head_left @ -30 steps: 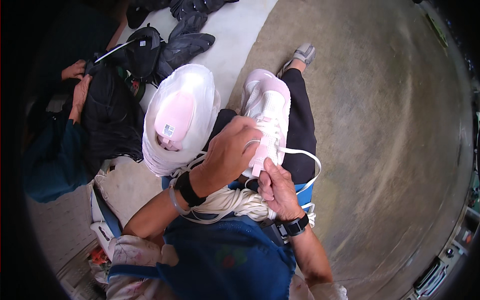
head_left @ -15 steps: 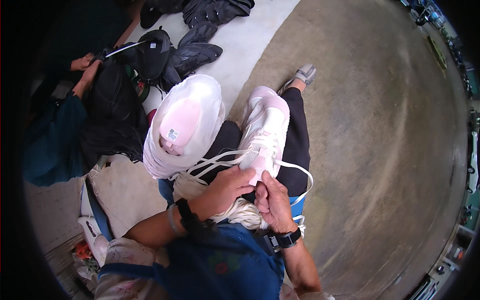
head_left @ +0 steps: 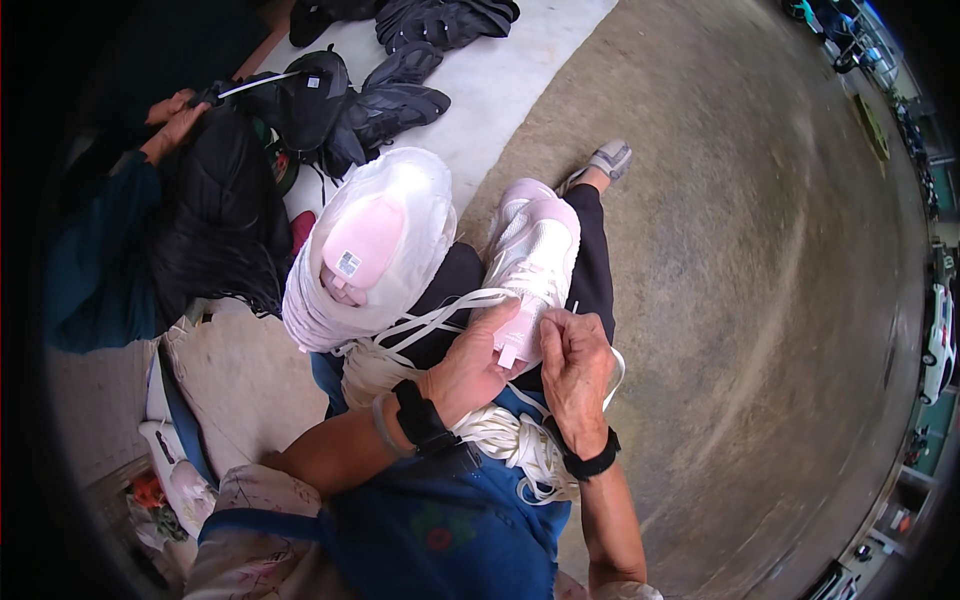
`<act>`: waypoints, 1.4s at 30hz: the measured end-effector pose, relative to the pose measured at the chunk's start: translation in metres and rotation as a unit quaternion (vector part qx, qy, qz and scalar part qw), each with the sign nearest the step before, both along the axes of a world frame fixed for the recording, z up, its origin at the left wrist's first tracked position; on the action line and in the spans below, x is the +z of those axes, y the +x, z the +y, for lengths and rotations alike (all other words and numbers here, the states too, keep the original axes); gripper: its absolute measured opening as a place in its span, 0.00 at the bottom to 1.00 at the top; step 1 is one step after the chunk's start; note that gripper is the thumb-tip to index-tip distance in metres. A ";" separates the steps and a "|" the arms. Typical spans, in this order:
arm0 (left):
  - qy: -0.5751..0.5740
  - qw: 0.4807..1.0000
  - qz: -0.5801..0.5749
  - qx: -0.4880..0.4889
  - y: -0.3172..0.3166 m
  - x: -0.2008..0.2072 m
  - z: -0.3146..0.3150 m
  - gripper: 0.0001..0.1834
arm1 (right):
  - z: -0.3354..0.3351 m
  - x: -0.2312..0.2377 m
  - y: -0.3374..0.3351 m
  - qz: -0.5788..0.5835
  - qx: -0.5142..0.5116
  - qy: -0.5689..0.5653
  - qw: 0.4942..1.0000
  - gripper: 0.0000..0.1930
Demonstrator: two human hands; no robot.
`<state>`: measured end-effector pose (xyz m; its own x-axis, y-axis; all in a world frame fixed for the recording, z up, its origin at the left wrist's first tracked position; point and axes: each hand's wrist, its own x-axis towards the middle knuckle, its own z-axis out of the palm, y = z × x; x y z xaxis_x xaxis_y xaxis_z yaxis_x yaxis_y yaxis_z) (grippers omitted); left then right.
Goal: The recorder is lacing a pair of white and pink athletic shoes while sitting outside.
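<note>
**Hand Positions at Pink-and-White Shoe**

The shoe (head_left: 540,235) lies on the black trouser leg (head_left: 592,235), toe pointing away from the person. Left hand (head_left: 468,365): fingers grasp the shoe at its tongue, thumb on top. Right hand (head_left: 578,370): fingers are curled at the shoe's right edge; whether they grip or are loose cannot be told. 1 lace bundle (head_left: 515,440) lies below the hands. 1 white-wrapped shoe stack (head_left: 422,225) stands to the left.
</note>
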<state>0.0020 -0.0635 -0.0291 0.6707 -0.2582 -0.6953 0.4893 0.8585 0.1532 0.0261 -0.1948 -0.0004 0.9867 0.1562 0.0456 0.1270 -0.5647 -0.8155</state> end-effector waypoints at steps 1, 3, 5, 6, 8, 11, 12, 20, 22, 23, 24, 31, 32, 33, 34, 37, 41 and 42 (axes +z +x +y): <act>0.005 1.000 0.008 0.006 0.000 -0.004 -0.001 0.17 | 0.000 -0.007 0.002 -0.005 0.002 -0.003 1.000 0.07; 0.009 1.000 0.019 0.014 0.000 -0.010 -0.001 0.16 | 0.001 -0.013 0.005 -0.007 0.006 -0.008 1.000 0.07; 0.010 1.000 0.005 0.003 0.000 -0.015 0.002 0.16 | 0.001 -0.016 0.005 -0.033 0.028 -0.007 0.999 0.08; 0.009 1.000 0.005 0.004 0.001 -0.015 0.001 0.16 | 0.002 -0.017 0.005 -0.033 0.029 -0.008 0.999 0.08; 0.020 0.998 0.059 0.005 0.003 -0.013 -0.001 0.17 | 0.002 -0.018 0.004 -0.025 0.030 0.003 0.999 0.09; 0.021 0.998 0.057 0.008 0.003 -0.014 -0.001 0.18 | 0.007 -0.009 0.007 -0.019 0.036 -0.027 0.999 0.08; 0.021 0.998 0.057 0.009 0.004 -0.013 -0.001 0.18 | 0.006 -0.010 0.009 -0.019 0.036 -0.028 0.999 0.08; 0.044 0.998 0.003 -0.039 -0.016 0.002 0.005 0.15 | -0.027 -0.012 0.023 -0.039 0.024 0.013 0.999 0.06; 0.094 0.990 0.057 -0.094 -0.028 0.012 0.011 0.15 | -0.051 -0.015 0.024 -0.040 -0.045 0.091 0.994 0.04; 0.090 0.983 0.034 -0.154 -0.039 0.011 0.019 0.16 | -0.064 -0.010 0.021 -0.040 -0.043 0.092 0.994 0.04; 0.085 0.973 0.011 -0.213 -0.046 0.010 0.026 0.18 | -0.074 0.003 0.017 0.083 -0.109 0.242 0.960 0.03; 0.071 0.961 -0.107 -0.244 -0.012 0.044 0.010 0.24 | -0.092 0.064 -0.030 0.091 0.068 0.342 0.933 0.07; 0.095 0.963 -0.110 -0.225 -0.005 0.047 0.002 0.24 | -0.092 0.069 -0.032 0.084 0.115 0.340 0.930 0.06; 0.127 0.959 -0.138 -0.211 -0.002 0.045 -0.005 0.20 | -0.091 0.077 -0.032 0.095 0.131 0.320 0.934 0.07; 0.129 0.959 -0.138 -0.210 -0.001 0.042 -0.009 0.20 | -0.091 0.081 -0.032 0.107 0.147 0.299 0.937 0.08; 0.231 0.881 -0.241 -0.335 -0.001 0.049 -0.020 0.14 | -0.105 0.070 -0.035 0.231 0.017 0.359 0.904 0.13; 0.207 0.739 -0.496 -0.406 -0.028 0.058 -0.049 0.09 | -0.096 0.046 -0.015 0.331 0.015 0.189 0.924 0.20; 0.218 0.720 -0.515 -0.411 -0.034 0.064 -0.057 0.07 | -0.085 0.038 -0.013 0.357 0.032 0.189 0.914 0.20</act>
<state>-0.0324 -0.1207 0.0353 0.6342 -0.7697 -0.0733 0.2377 0.1040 0.9657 0.0131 -0.2800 0.0377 0.7756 0.3214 -0.5432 -0.4901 -0.2356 -0.8392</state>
